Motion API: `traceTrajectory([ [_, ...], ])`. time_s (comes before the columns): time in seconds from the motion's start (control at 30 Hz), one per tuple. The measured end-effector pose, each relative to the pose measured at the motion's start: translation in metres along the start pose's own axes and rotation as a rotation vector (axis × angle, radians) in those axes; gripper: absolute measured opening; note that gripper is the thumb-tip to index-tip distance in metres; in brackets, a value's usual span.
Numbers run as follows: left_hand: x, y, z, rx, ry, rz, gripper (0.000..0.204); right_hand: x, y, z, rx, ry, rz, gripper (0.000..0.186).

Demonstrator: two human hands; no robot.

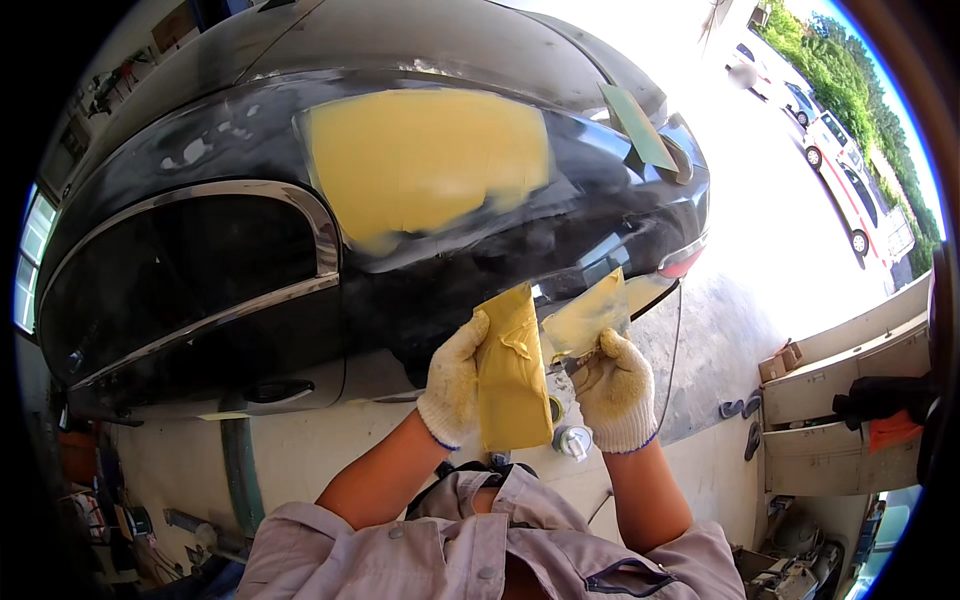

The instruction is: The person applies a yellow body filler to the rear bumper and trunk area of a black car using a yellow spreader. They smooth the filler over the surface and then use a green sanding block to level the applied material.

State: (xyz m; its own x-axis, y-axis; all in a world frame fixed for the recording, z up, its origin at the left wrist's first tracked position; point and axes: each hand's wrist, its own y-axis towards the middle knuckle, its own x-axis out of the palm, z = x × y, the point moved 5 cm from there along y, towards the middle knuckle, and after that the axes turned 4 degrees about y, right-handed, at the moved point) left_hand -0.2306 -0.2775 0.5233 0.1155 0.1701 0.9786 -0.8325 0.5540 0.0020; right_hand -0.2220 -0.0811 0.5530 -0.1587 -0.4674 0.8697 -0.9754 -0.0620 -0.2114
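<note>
Car [455,285] is showing mostly black, its patch [430,160] yellow; near board [513,385] is showing yellow; gloves [450,385] are showing cream, blue-hemmed.

Before the car [385,235], a board [515,390] is left of a spreader [592,315].

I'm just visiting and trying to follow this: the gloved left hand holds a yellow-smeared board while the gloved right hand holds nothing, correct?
Not quite: the gloved right hand isn't empty. The head view shows it holding a flat, yellow-smeared spreader. The gloved left hand does hold the yellow-smeared board.
</note>
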Motion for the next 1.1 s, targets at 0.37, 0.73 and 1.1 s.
traceTrajectory([
  [0.37, -0.001, -0.007, -0.009, 0.556, 0.476, 0.483, 0.046, -0.128, -0.031, -0.008, 0.074, 0.111, 0.224, 0.041],
  [0.73, -0.044, -0.017, -0.047, 0.433, 0.490, 0.556, 0.050, -0.188, -0.070, 0.004, 0.138, 0.118, 0.348, 0.041],
  [1.1, -0.024, -0.011, -0.052, 0.421, 0.567, 0.437, 0.047, -0.113, -0.067, 0.007, 0.169, -0.106, 0.324, 0.040],
])
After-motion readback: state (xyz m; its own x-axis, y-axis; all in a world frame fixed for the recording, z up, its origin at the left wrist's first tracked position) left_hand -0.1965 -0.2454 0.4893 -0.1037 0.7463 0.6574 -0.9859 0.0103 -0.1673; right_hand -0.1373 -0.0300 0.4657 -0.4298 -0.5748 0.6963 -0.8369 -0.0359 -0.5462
